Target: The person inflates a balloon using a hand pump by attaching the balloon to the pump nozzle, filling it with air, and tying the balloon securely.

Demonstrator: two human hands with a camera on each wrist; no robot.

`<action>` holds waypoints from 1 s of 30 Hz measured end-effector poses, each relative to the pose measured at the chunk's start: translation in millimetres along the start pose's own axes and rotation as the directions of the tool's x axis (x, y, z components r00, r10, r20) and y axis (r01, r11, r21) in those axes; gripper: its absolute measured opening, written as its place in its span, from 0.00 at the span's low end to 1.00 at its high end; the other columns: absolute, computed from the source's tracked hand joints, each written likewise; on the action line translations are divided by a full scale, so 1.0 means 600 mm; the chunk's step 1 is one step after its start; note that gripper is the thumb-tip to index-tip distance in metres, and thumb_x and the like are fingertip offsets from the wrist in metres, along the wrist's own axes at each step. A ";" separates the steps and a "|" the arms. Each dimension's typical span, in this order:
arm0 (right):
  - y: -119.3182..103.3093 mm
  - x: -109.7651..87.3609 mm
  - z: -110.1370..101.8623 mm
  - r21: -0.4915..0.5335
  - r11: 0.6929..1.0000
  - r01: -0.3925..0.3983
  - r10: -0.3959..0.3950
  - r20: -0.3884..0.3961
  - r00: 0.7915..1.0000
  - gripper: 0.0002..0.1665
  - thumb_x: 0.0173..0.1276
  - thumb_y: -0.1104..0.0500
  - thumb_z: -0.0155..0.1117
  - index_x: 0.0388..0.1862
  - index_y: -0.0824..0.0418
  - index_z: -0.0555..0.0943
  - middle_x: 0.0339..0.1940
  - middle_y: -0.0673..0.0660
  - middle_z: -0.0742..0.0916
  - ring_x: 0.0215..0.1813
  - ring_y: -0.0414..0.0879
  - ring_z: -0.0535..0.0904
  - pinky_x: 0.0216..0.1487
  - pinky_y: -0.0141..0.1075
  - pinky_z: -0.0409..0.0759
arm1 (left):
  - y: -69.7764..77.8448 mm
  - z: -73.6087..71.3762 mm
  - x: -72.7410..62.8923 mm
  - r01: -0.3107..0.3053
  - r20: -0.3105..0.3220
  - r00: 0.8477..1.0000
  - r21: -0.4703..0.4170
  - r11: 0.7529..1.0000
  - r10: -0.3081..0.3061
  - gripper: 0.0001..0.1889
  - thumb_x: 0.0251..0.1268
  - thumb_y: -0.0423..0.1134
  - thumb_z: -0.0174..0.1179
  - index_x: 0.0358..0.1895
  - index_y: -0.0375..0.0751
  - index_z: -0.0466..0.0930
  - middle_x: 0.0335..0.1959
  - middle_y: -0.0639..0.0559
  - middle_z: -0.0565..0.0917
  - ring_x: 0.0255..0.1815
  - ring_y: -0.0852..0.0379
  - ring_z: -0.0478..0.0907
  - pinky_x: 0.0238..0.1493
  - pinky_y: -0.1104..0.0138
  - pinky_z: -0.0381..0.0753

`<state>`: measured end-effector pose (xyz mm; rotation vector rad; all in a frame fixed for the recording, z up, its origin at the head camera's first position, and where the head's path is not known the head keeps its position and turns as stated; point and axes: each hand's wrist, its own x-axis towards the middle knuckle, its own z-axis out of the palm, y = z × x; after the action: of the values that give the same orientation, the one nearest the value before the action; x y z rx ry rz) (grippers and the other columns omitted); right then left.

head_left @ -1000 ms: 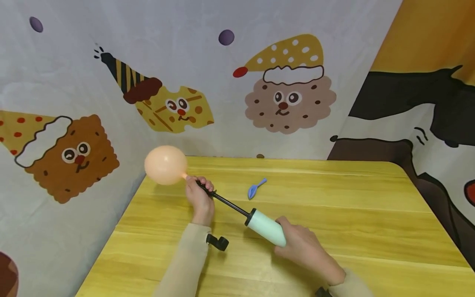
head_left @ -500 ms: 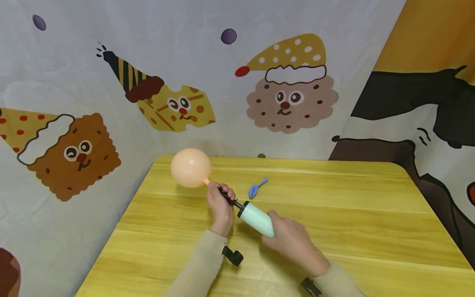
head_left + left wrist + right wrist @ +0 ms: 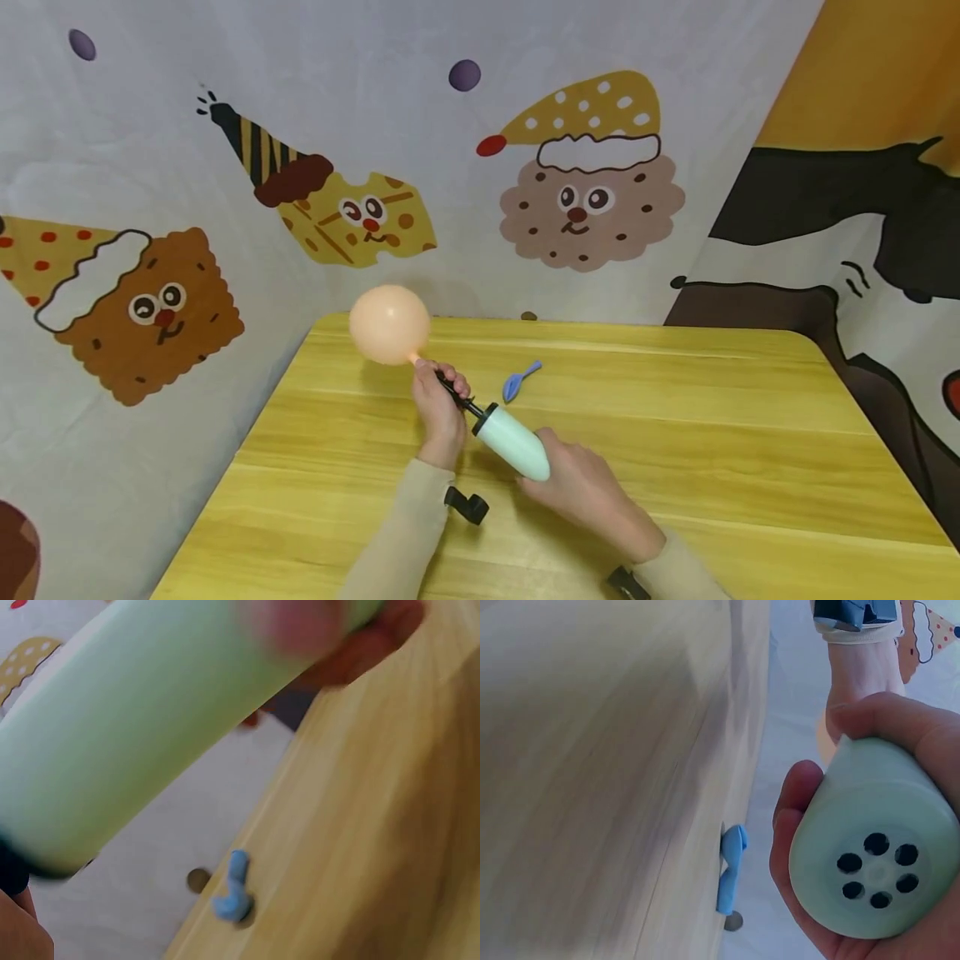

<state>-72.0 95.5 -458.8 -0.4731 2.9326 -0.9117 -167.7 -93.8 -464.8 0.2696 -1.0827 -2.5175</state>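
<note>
A mint-green hand pump (image 3: 510, 440) with a black collar and black rod slants between my two hands over the table. My right hand (image 3: 581, 483) grips the barrel's rear end; in the right wrist view that end (image 3: 877, 866) shows several round holes. My left hand (image 3: 441, 408) holds the black front part, with the neck of an inflated peach balloon (image 3: 390, 325) at its fingers. The balloon points toward the back left. Only a short length of rod shows between the left hand and the barrel. In the left wrist view the barrel (image 3: 150, 727) fills the upper left.
A flat, uninflated blue balloon (image 3: 517, 383) lies on the wooden table (image 3: 675, 433), beyond the pump. Behind the table hangs a cloth (image 3: 465, 208) printed with cartoon snacks. Both wrists carry black camera mounts (image 3: 467, 505).
The rod between left hand and barrel has shortened as the hands came together. The left hand and peach balloon moved right, the right hand left; in the last half second both rose slightly.
</note>
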 end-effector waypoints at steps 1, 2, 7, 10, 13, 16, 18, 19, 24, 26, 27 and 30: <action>0.003 -0.004 -0.002 -0.004 1.000 -0.004 0.004 0.003 1.000 0.29 0.54 0.51 0.81 0.50 0.61 0.79 0.25 0.48 0.82 0.24 0.40 0.75 0.24 0.37 0.75 | 0.005 -0.002 0.006 -0.005 -0.010 1.000 -0.010 1.000 0.005 0.20 0.89 0.47 0.34 0.32 0.44 0.64 0.21 0.54 0.70 0.15 0.63 0.67 0.16 0.73 0.68; 0.006 -0.009 -0.005 -0.005 1.000 -0.003 0.003 0.006 1.000 0.29 0.53 0.51 0.81 0.51 0.60 0.80 0.26 0.48 0.82 0.25 0.40 0.75 0.25 0.37 0.76 | 0.010 -0.005 0.013 -0.013 -0.022 1.000 -0.019 1.000 0.012 0.20 0.89 0.47 0.34 0.32 0.44 0.64 0.21 0.54 0.70 0.15 0.62 0.67 0.15 0.73 0.68; 0.027 -0.036 -0.021 -0.002 1.000 -0.016 0.016 0.037 0.999 0.32 0.52 0.49 0.82 0.53 0.58 0.81 0.29 0.48 0.84 0.26 0.39 0.76 0.25 0.35 0.75 | 0.035 -0.021 0.046 -0.035 -0.098 0.995 -0.056 0.998 0.029 0.20 0.89 0.48 0.36 0.32 0.44 0.63 0.20 0.54 0.70 0.14 0.63 0.66 0.14 0.74 0.67; 0.039 -0.046 -0.027 0.015 0.999 -0.031 0.030 0.064 0.998 0.32 0.52 0.47 0.82 0.53 0.57 0.80 0.28 0.46 0.83 0.25 0.38 0.74 0.24 0.34 0.73 | 0.041 -0.033 0.062 -0.037 -0.126 0.992 -0.076 0.996 0.027 0.19 0.89 0.48 0.37 0.33 0.44 0.63 0.20 0.54 0.70 0.14 0.63 0.66 0.14 0.74 0.66; 0.044 -0.049 -0.031 0.019 0.999 -0.031 0.029 0.079 0.996 0.31 0.53 0.46 0.81 0.52 0.56 0.80 0.28 0.46 0.83 0.24 0.38 0.74 0.24 0.34 0.73 | 0.042 -0.040 0.068 -0.038 -0.140 0.990 -0.081 0.996 0.026 0.18 0.88 0.48 0.37 0.34 0.44 0.63 0.20 0.54 0.70 0.14 0.62 0.66 0.14 0.74 0.66; 0.043 -0.047 -0.031 0.012 1.000 -0.021 0.020 0.083 0.996 0.31 0.53 0.48 0.81 0.51 0.58 0.80 0.28 0.46 0.83 0.25 0.38 0.74 0.24 0.35 0.74 | 0.036 -0.039 0.064 -0.037 -0.145 0.989 -0.072 0.997 0.026 0.18 0.88 0.48 0.37 0.35 0.44 0.63 0.20 0.54 0.70 0.14 0.62 0.65 0.14 0.74 0.67; 0.039 -0.043 -0.028 0.007 1.000 -0.026 0.026 0.088 0.996 0.31 0.53 0.48 0.81 0.53 0.59 0.80 0.29 0.46 0.83 0.26 0.39 0.75 0.25 0.35 0.75 | 0.029 -0.036 0.056 -0.025 -0.135 0.991 -0.061 0.998 0.016 0.18 0.89 0.48 0.36 0.35 0.44 0.63 0.21 0.54 0.70 0.14 0.62 0.66 0.14 0.74 0.67; 0.038 -0.042 -0.027 0.007 1.000 -0.030 0.029 0.091 0.995 0.32 0.53 0.49 0.81 0.53 0.59 0.79 0.29 0.47 0.83 0.26 0.39 0.75 0.25 0.36 0.75 | 0.026 -0.035 0.052 -0.022 -0.132 0.991 -0.059 0.998 0.014 0.18 0.89 0.47 0.36 0.35 0.44 0.63 0.21 0.54 0.70 0.14 0.62 0.66 0.14 0.74 0.67; 0.032 -0.034 -0.021 0.013 0.999 -0.045 0.043 0.112 0.993 0.33 0.53 0.50 0.81 0.55 0.60 0.79 0.32 0.49 0.85 0.28 0.40 0.77 0.26 0.38 0.78 | 0.011 -0.030 0.033 -0.023 -0.121 0.992 -0.042 0.999 0.017 0.18 0.89 0.46 0.35 0.34 0.44 0.63 0.21 0.54 0.70 0.14 0.63 0.66 0.15 0.75 0.67; 0.029 -0.029 -0.018 0.014 0.999 -0.039 0.037 0.109 0.993 0.33 0.53 0.51 0.80 0.55 0.61 0.79 0.31 0.49 0.85 0.28 0.40 0.77 0.26 0.38 0.77 | 0.005 -0.027 0.024 -0.022 -0.105 0.994 -0.035 0.999 0.018 0.19 0.89 0.46 0.34 0.34 0.44 0.63 0.21 0.54 0.70 0.15 0.62 0.66 0.15 0.74 0.67; 0.028 -0.026 -0.016 0.013 0.999 -0.036 0.035 0.106 0.994 0.32 0.53 0.51 0.80 0.54 0.61 0.79 0.31 0.49 0.85 0.27 0.40 0.77 0.25 0.38 0.77 | 0.001 -0.025 0.020 -0.016 -0.095 0.995 -0.031 0.999 0.013 0.19 0.89 0.46 0.34 0.34 0.44 0.63 0.21 0.54 0.70 0.15 0.62 0.66 0.16 0.74 0.68; 0.022 -0.016 -0.012 0.016 0.999 -0.033 0.032 0.096 0.995 0.31 0.53 0.51 0.79 0.52 0.62 0.79 0.29 0.49 0.83 0.26 0.41 0.75 0.24 0.37 0.76 | -0.008 -0.017 0.006 0.010 -0.061 0.998 -0.014 1.000 -0.010 0.19 0.89 0.46 0.33 0.34 0.44 0.63 0.22 0.54 0.70 0.16 0.62 0.67 0.17 0.74 0.68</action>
<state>-67.3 112.9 -460.7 -0.4535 2.8355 -0.8837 -169.2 -98.9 -475.5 0.3465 -1.0429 -2.5074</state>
